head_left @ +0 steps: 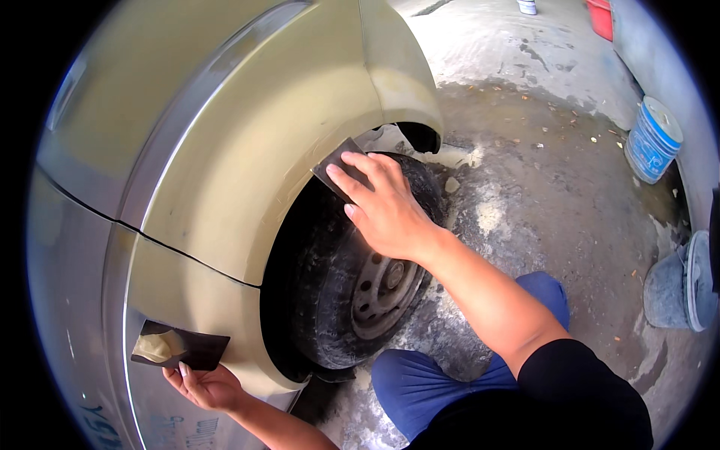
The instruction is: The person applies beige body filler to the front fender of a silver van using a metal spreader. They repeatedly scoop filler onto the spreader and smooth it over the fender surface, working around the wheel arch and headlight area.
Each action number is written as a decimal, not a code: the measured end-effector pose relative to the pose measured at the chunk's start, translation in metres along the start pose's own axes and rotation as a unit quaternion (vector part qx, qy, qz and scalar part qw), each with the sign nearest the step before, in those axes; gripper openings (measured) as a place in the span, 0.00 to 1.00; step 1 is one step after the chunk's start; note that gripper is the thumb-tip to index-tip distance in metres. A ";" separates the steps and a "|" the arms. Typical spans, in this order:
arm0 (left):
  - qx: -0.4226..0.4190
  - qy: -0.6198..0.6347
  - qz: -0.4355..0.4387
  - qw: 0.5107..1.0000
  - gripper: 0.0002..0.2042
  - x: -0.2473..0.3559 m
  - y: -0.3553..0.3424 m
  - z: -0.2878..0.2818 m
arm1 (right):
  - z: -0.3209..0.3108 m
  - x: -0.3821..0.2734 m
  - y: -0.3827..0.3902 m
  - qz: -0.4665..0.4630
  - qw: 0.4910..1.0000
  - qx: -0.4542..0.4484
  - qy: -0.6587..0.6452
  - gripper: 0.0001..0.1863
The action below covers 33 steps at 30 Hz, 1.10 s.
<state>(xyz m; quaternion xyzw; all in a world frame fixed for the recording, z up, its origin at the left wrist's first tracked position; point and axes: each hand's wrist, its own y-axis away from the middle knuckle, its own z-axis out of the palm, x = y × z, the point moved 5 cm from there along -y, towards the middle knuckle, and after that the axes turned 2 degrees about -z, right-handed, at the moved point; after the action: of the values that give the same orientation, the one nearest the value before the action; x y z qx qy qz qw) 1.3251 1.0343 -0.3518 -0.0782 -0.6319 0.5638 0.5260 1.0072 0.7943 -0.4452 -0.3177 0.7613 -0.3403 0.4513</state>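
Note:
My right hand (394,210) presses its fingers on a dark, flat putty spreader (335,163), which lies against the rim of the wheel arch. The car's curved body panel (262,142) is coated in beige filler, with streaks along the arch edge. Below that hand is a dusty tire (319,281) around a grey steel wheel (375,296). At the lower left, my left hand (206,388) pinches the edge of a second dark spreader (206,351). A lump of beige putty (155,347) sits on it.
A blue-and-white bucket (652,142) and a grey lidded bucket (667,289) stand by the wall at right. A red container (600,19) is at the far right. Powder and debris dot the concrete floor (517,202). My blue-trousered knees are beside the wheel.

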 end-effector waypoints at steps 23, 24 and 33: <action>0.000 0.008 -0.034 0.999 0.19 0.008 0.005 0.020 | 0.006 -0.009 0.006 0.001 0.999 0.026 -0.020 0.30; 0.003 -0.002 -0.041 0.999 0.20 0.009 0.008 0.025 | 0.005 -0.007 0.010 0.002 1.000 0.017 -0.020 0.30; -0.033 0.064 -0.247 0.966 0.22 0.013 0.080 0.130 | -0.061 -0.037 0.035 -0.030 0.997 0.006 -0.068 0.26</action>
<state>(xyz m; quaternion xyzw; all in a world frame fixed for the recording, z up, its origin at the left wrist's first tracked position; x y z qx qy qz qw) 1.1816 0.9890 -0.3837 0.0269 -0.6152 0.3892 0.6851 0.9608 0.8579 -0.4343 -0.3597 0.7167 -0.3359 0.4940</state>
